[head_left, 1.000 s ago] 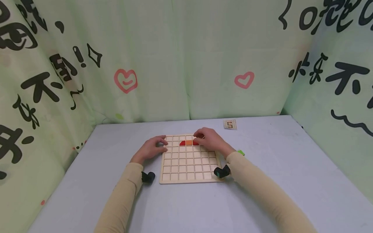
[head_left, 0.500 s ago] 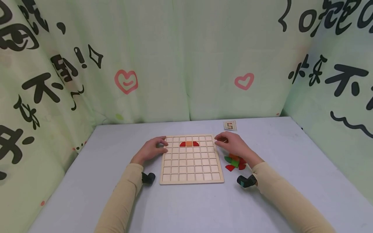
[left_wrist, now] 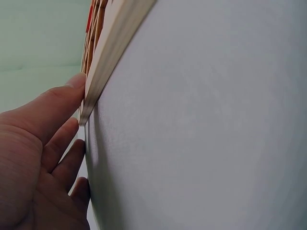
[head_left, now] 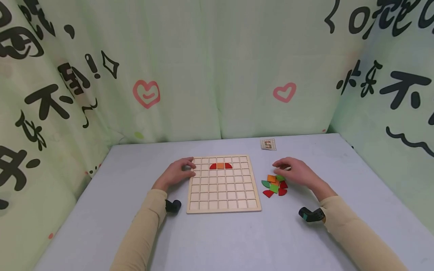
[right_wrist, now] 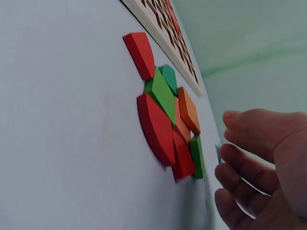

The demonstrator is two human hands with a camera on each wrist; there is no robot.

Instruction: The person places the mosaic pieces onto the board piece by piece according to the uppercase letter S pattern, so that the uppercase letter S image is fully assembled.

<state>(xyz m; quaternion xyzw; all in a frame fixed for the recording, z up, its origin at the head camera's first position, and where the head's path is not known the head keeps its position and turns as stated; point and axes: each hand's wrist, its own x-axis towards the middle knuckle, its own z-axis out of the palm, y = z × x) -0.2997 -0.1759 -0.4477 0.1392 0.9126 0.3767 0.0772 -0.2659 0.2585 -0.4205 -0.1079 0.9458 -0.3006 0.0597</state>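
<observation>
A wooden grid board [head_left: 222,192] lies flat on the table. In its upper rows sit two red rounded pieces, one on either side of an orange square [head_left: 220,166]. My left hand [head_left: 177,174] rests at the board's upper left edge; in the left wrist view the thumb [left_wrist: 72,88] touches the rim and the other fingers lie loosely beyond the corner. My right hand [head_left: 296,172] hovers over the far side of a small pile of coloured pieces [head_left: 274,188], fingers loosely bent. In the right wrist view nothing shows between thumb and fingers, and the pieces [right_wrist: 156,129] lie apart from them.
Behind the pile, near the table's back edge, lies a small patterned card [head_left: 268,144]. The white table [head_left: 217,241] is bounded by pale green curtains [head_left: 183,75] with writing and hearts. Dark wrist cameras [head_left: 312,214] sit at both wrists.
My right hand has moved off the board to the right, past its edge, to above the pile, which has come into view. My left hand has stayed on the board's edge.
</observation>
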